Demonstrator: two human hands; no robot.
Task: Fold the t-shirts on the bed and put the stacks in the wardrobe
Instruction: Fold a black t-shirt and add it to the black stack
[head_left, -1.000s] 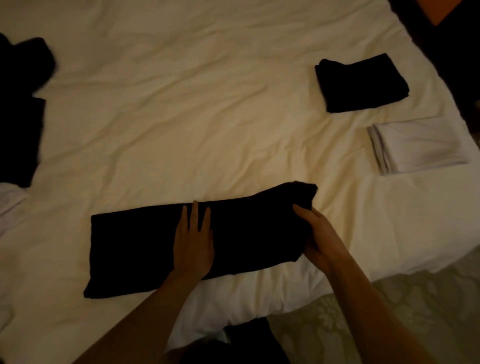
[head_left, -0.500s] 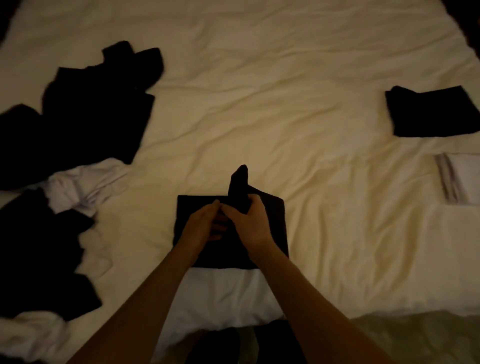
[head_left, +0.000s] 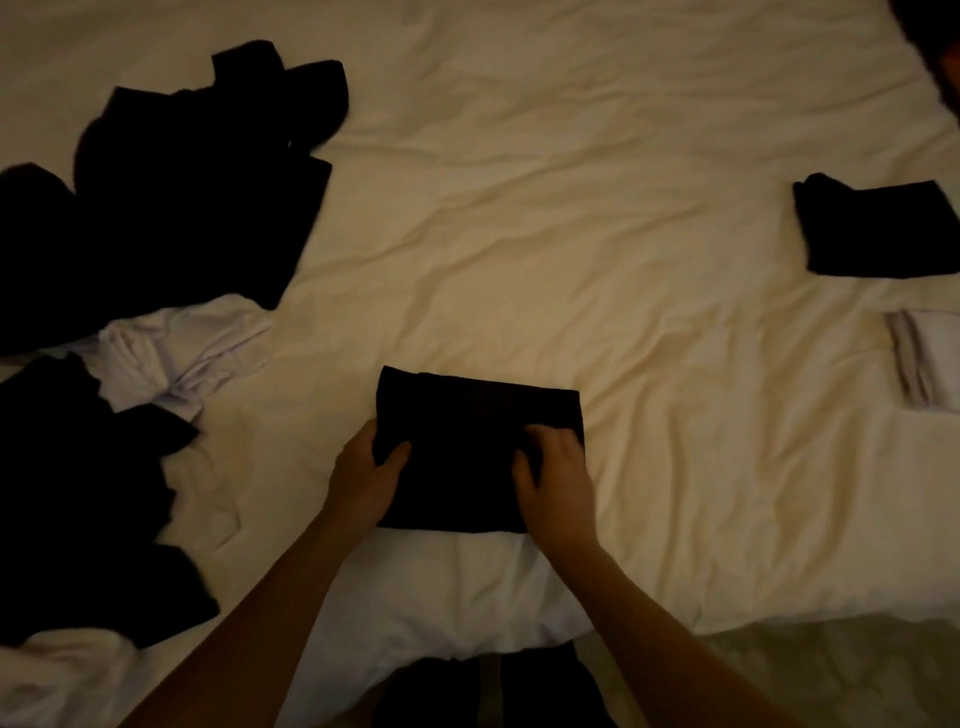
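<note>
hands (head_left: 363, 475) (head_left: 556, 475) gripping folded black t-shirt (head_left: 475, 415), bed (head_left: 519, 234)

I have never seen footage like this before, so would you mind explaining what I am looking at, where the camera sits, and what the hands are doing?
There is no machine here: these are a person's two bare hands, filmed by one wide-angle camera worn on the head, looking forward and down. That is why both forearms reach in from the bottom edge.

The pale surface is a bed with a wrinkled white cover. In front of the person lies a folded black t-shirt. The left hand grips its left edge and the right hand holds its right side.

On the right lie a folded black stack and, nearer, a folded white stack, partly cut off by the picture's edge. On the left is a loose heap of unfolded black shirts with a crumpled white shirt among them.
</note>
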